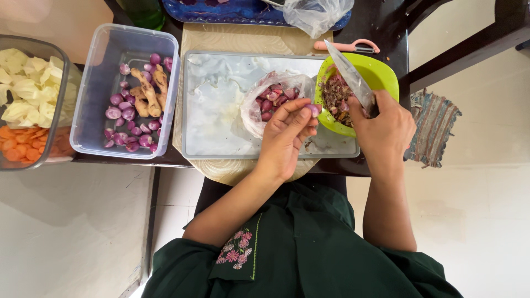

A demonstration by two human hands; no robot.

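Now a small peeled shallot point(314, 109) is pinched at the fingertips of the left hand point(284, 138), over the right edge of the metal tray point(212, 99). A knife point(349, 74) is gripped in the closed right hand point(383, 129), blade raised over one green bowl point(381, 74) of peelings. Small, light and slick, the shallot is judged best held at its ends. One plastic bag point(270, 99) holds more; one clear tub point(96, 83) holds many peeled ones.
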